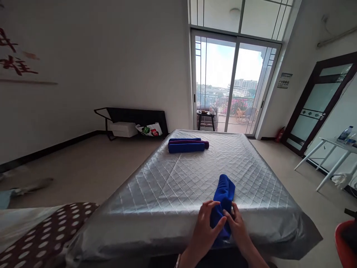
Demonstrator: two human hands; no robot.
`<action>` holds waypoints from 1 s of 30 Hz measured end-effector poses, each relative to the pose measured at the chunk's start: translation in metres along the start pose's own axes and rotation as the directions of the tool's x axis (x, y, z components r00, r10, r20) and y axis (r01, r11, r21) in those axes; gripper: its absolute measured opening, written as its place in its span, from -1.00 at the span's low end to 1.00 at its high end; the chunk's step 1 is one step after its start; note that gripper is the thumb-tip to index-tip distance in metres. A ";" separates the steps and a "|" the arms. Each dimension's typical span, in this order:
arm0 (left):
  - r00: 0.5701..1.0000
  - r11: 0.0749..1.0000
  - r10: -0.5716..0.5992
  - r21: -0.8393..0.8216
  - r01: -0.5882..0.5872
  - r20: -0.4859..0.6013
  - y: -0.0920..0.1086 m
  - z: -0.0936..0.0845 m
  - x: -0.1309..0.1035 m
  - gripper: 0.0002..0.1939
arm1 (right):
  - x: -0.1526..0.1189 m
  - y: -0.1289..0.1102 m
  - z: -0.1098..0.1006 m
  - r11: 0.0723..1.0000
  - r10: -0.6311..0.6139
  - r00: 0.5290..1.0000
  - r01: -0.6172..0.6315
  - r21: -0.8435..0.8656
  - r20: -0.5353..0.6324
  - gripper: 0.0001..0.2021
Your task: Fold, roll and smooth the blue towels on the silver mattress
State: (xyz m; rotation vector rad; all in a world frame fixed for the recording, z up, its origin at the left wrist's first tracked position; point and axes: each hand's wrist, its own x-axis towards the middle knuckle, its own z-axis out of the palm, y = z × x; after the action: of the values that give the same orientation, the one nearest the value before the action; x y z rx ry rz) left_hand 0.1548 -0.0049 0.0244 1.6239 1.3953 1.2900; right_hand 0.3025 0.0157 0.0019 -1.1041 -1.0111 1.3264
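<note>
A blue cloth (224, 188) lies lengthwise at the near edge of the silver quilted table cover (156, 186), narrow and bunched, its near part hanging at the edge. My left hand (205, 227) is on its left side with fingers curled round the fabric. On the right side my right hand (237, 227) grips the same cloth, its thumb close to the left thumb. Farther back on the cover, a blue rolled cloth (186, 148) lies beside a dark purple roll (206, 144), with another blue roll behind them.
Brown polka-dot fabric (60, 230) is at the lower left. A red chair (344, 242) stands at the lower right, and a white table (334, 143) with bottles is farther right. Beyond the cover are a black folded frame (136, 113) and glass sliding doors (214, 74).
</note>
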 end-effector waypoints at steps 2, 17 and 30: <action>0.992 0.995 0.062 0.073 -0.071 0.109 0.000 -0.002 -0.013 -0.56 | 0.000 0.007 0.000 1.000 0.020 1.000 -0.019 0.020 -0.006 -0.27; 0.969 0.936 -0.227 -0.252 0.244 0.095 -0.003 -0.027 -0.006 -0.42 | -0.015 -0.015 0.013 0.987 0.052 0.983 -0.077 0.142 0.174 -0.17; 0.988 0.999 0.031 0.018 -0.034 0.154 0.000 -0.030 -0.021 -0.63 | -0.020 -0.020 0.016 0.990 0.037 0.981 -0.063 0.130 0.189 -0.52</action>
State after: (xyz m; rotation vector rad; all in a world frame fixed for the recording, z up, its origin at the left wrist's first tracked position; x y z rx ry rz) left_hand 0.1279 -0.0287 0.0280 1.7278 1.2974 1.1454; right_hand 0.2904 -0.0029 0.0263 -0.9209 -1.0174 1.5383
